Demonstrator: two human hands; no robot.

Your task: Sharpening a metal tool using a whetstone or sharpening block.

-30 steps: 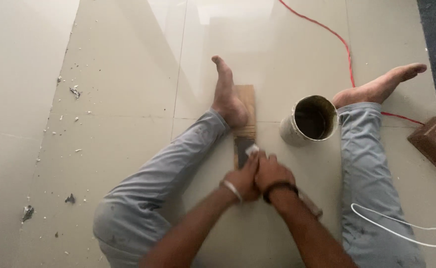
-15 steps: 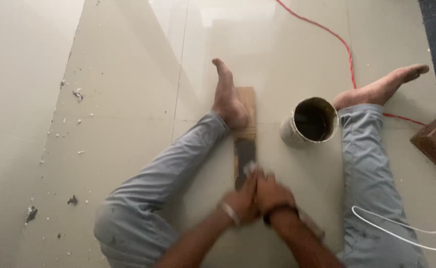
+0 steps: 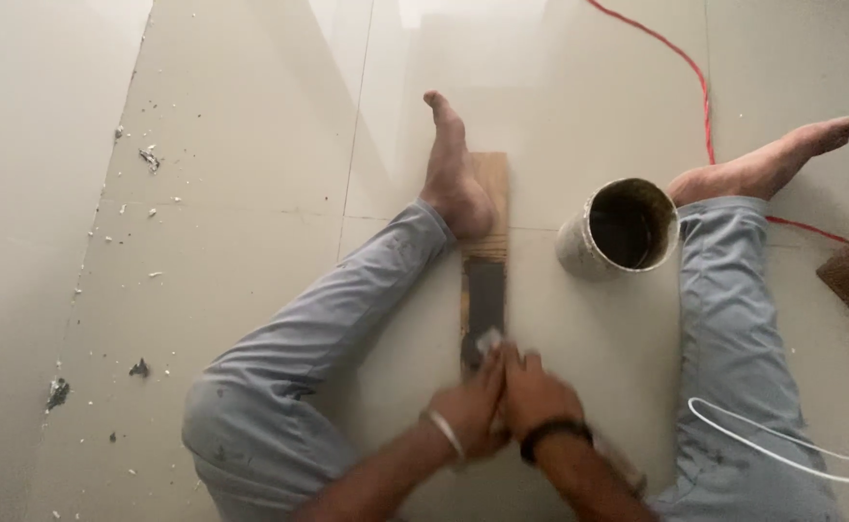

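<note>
Bare pale tiled floor (image 3: 250, 116) lies open far left; a dirty round metal can (image 3: 620, 227) blocks the right.

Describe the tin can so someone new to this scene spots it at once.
On the pale tiled floor, look between the seated person's spread legs, just left of the right leg. The tin can lies tipped there, its dark open mouth showing: the only round metal thing.

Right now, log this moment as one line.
left hand + right hand: pressed together on wooden board | left foot: pins board | metal can: upright beside board
</note>
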